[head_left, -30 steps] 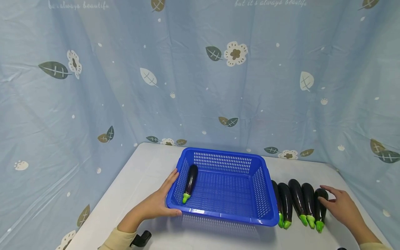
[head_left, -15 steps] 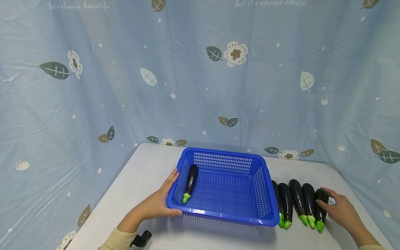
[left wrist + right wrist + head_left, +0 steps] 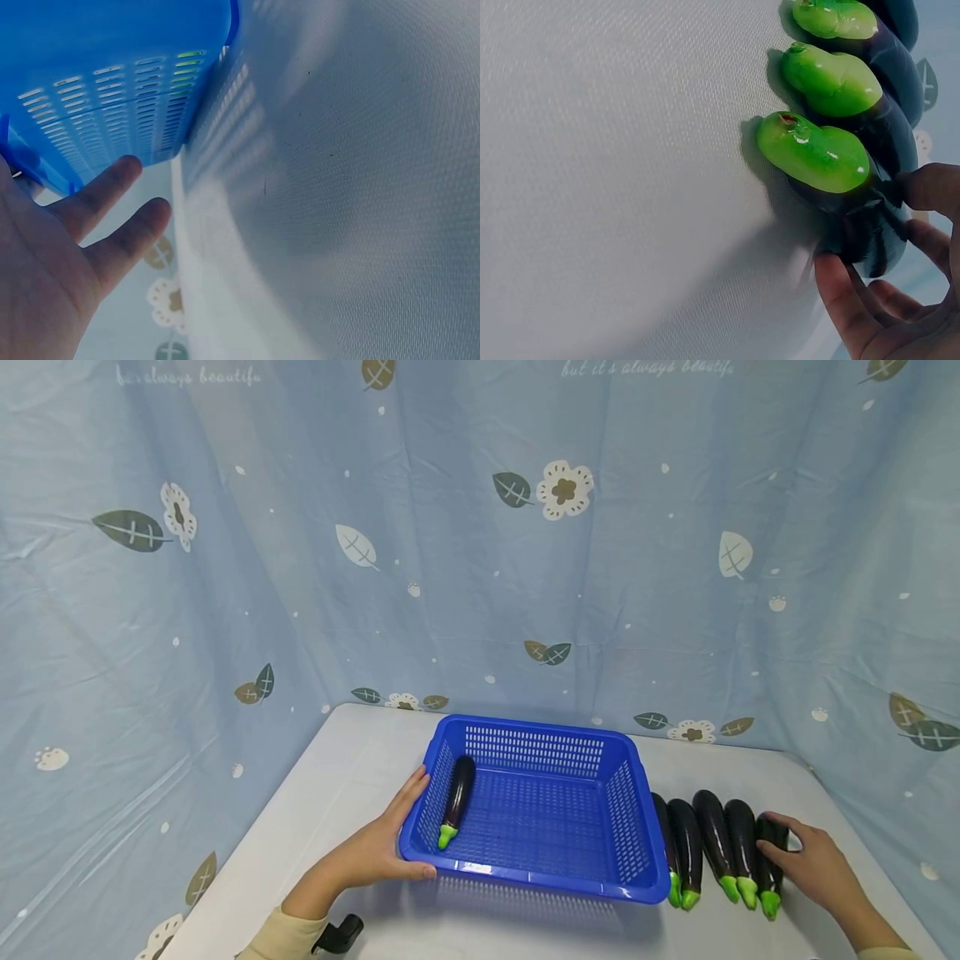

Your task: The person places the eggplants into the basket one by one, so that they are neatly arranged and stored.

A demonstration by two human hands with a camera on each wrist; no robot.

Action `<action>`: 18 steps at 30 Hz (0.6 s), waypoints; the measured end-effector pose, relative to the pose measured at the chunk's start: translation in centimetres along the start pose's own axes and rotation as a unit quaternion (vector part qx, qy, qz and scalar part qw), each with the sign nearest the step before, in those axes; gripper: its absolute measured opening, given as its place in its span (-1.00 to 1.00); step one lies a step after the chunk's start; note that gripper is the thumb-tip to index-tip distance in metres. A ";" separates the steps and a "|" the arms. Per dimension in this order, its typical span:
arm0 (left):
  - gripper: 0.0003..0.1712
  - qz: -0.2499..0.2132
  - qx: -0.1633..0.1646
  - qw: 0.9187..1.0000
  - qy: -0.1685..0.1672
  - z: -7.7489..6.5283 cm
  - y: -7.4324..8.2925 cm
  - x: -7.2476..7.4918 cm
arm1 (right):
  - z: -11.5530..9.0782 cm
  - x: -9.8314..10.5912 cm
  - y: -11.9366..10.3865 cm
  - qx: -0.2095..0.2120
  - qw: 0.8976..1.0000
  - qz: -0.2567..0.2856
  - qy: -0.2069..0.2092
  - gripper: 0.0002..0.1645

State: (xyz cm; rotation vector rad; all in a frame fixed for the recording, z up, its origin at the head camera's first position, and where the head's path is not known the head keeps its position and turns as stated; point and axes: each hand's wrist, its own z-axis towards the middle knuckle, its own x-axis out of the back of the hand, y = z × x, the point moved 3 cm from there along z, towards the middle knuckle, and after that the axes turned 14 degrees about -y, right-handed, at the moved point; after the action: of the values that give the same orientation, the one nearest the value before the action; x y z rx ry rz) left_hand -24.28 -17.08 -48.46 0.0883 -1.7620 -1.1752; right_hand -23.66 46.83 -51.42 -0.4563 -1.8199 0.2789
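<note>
One left hand (image 3: 372,850), spread with fingers fairly straight, touches the near left corner of a blue basket (image 3: 540,818); a lone eggplant (image 3: 460,789) lies inside at left, long axis near to far, green stem near. Curtain writing (image 3: 648,368) reads "but it's always". At right, five eggplants (image 3: 712,839) lie side by side, stems near, the basket partly hiding the first; the right hand (image 3: 813,862) clasps the rightmost eggplant (image 3: 769,878) between thumb and fingers.

Hands (image 3: 378,847) (image 3: 817,864) touch a blue basket (image 3: 547,814) and the rightmost eggplant (image 3: 770,872).
</note>
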 end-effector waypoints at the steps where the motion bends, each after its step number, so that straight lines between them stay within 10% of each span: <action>1: 0.50 -0.001 0.001 1.000 0.000 0.0 0.0 0.0 | 0.0 0.0 0.0 0.001 1.000 0.000 0.000 -0.11; 18: 0.51 0.006 0.002 1.000 0.002 0.1 -0.3 -0.1 | -0.5 -0.2 -0.7 -0.014 1.000 0.014 -0.014 -0.10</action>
State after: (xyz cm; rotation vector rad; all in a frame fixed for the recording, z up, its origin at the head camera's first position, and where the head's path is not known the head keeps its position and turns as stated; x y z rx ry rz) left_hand -24.39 -17.14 -48.71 0.0835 -1.7597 -1.1617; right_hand -23.28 46.10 -51.19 -0.5001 -1.8486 0.2811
